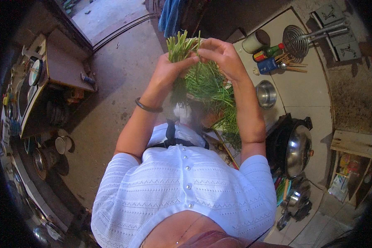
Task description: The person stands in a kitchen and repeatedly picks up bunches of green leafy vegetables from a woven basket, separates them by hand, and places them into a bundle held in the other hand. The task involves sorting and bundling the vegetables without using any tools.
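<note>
My left hand [169,69] is closed around a bundle of long green herb stems [177,46], their cut-looking ends pointing up and away from me. The bundle's leafy ends hang below that hand. Close beside it, my right hand [218,54] pinches a thin green stem [199,43] between thumb and fingers. Under both hands lies a heap of fine-leaved greens [204,80] in a woven basket, whose pale rim [200,39] shows behind the fingers. More greens [231,124] spill down towards my right forearm; what supports them is partly hidden.
On the tiled counter at right are a steel bowl [266,94], a red-capped bottle [268,52], a spiral strainer [294,40] and a lidded wok [299,152]. A wooden table [68,65] stands left. A blue cloth [170,18] hangs near the doorway. A pale cup [63,144] is at lower left.
</note>
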`<action>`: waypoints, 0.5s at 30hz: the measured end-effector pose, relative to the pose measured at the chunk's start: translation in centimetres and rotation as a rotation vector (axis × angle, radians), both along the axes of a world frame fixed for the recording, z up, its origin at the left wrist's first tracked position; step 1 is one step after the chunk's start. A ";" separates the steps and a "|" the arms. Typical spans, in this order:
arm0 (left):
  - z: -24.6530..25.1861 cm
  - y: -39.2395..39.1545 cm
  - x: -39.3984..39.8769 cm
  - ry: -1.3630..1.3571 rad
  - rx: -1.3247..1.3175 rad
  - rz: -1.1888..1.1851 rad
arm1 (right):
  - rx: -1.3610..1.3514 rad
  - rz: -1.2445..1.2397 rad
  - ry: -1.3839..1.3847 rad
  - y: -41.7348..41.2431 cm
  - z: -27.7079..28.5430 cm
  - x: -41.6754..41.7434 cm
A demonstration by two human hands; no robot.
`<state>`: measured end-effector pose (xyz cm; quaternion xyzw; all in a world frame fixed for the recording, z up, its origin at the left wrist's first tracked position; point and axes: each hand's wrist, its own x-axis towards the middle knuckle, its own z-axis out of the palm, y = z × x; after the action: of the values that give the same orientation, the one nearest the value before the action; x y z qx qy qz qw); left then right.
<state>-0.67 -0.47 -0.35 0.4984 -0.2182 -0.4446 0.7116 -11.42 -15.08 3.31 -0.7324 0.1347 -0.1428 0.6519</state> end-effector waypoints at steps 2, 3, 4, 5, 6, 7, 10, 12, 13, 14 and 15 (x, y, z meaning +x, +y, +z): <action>0.0 0.2 0.0 -0.004 0.000 -0.005 | 0.032 -0.036 0.003 0.5 0.3 0.0; 0.0 0.2 0.0 -0.006 0.000 -0.009 | 0.032 -0.036 0.002 0.5 0.3 -0.1; 0.0 0.2 0.1 -0.007 -0.009 -0.014 | 0.032 -0.036 0.000 0.5 0.2 -0.1; 0.0 0.3 0.1 -0.007 -0.018 -0.020 | 0.033 -0.036 -0.002 0.5 0.1 -0.2; 0.0 0.4 0.2 -0.007 -0.026 -0.026 | 0.031 -0.030 -0.009 0.5 -0.2 -0.3; -0.1 0.4 0.2 -0.006 -0.021 -0.020 | 0.029 -0.025 -0.017 0.4 -0.7 -0.4; -0.3 0.5 0.2 0.007 -0.006 -0.008 | 0.010 -0.037 -0.002 0.3 -0.9 -0.6; -0.6 0.6 0.4 0.025 0.003 -0.006 | -0.023 -0.042 0.025 0.4 -0.6 -0.8; -0.5 0.6 0.5 0.020 0.001 0.004 | -0.048 -0.037 0.042 0.5 -0.2 -0.9; -0.5 0.6 0.5 0.015 -0.001 0.013 | -0.072 -0.032 0.058 0.6 0.0 -1.0; -0.4 0.7 0.5 0.010 -0.003 0.021 | -0.068 -0.033 0.059 0.6 0.0 -1.0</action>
<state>-0.16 0.19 -0.78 0.4975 -0.2101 -0.4390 0.7181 -12.43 -14.44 3.32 -0.7556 0.1608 -0.1365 0.6202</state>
